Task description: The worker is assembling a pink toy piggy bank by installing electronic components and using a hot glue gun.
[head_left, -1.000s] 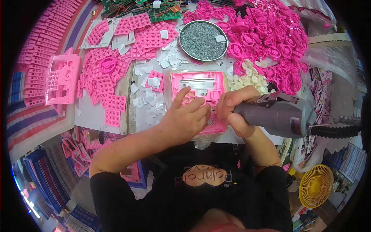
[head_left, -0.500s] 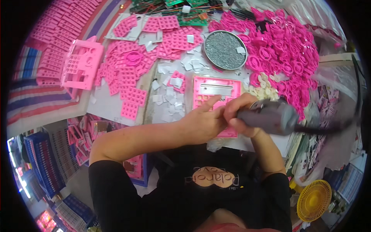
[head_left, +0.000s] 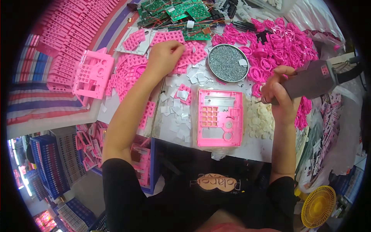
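Head view: pink rectangular plastic housing [head_left: 221, 116], long axis 12–6, at 8 o'clock from nearer right hand [head_left: 285, 96] gripping grey cylindrical driver [head_left: 311, 80]; left hand [head_left: 164, 58] curled over pink gridded keypads [head_left: 192, 54], grasp unclear

Two hands are counted: one left hand [head_left: 164, 58] and one right hand [head_left: 285, 105]. One power tool [head_left: 308, 81], one round dish [head_left: 228, 81] and one round yellow lattice [head_left: 319, 207] are recorded. Two pink casings [head_left: 221, 116] are noted, one central and one at left. Pink keypads [head_left: 124, 69], magenta parts [head_left: 276, 42], cream parts [head_left: 259, 120], white slips [head_left: 177, 104] and green boards [head_left: 199, 11] are overlapped in numbers that cannot be determined.
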Motion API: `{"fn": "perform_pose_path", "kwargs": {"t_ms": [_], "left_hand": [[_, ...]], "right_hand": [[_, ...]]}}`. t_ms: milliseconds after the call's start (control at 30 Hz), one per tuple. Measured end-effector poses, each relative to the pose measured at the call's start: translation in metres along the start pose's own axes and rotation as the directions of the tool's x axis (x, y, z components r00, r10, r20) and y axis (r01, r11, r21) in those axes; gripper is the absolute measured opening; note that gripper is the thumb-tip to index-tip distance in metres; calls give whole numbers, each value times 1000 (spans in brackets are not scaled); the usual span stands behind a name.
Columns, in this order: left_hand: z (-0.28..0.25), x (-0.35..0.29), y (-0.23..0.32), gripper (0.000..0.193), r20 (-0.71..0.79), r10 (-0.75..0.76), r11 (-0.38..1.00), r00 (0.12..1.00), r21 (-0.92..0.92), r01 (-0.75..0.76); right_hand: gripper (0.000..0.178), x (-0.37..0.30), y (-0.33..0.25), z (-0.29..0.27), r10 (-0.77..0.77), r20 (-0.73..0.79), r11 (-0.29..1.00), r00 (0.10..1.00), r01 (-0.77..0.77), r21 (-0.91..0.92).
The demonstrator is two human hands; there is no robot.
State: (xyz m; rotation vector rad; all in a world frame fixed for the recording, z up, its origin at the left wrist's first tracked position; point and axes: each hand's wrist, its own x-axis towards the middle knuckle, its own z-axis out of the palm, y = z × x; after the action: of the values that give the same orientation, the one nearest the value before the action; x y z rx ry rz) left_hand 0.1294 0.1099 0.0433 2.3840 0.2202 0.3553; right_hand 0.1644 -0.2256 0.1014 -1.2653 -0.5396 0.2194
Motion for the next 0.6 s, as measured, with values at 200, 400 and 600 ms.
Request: {"fn": "perform_pose_path", "kwargs": {"t_ms": [200,400,600], "left_hand": [[-17,-41,10,30,-111,-242,832,964,-535,147],[-11,-96,47,25,326,-286,213,901,-895,391],[13,-154,72,28,606,-209,-183,767,-795,578]], "right_hand": [[57,-30,-9,12,-617,-218,686,756,381,-620],[42,-60,-3,45,-376,350,444,858,499,-744],[32,-49,13,71,-370,514,466,774,633,-618]]}}
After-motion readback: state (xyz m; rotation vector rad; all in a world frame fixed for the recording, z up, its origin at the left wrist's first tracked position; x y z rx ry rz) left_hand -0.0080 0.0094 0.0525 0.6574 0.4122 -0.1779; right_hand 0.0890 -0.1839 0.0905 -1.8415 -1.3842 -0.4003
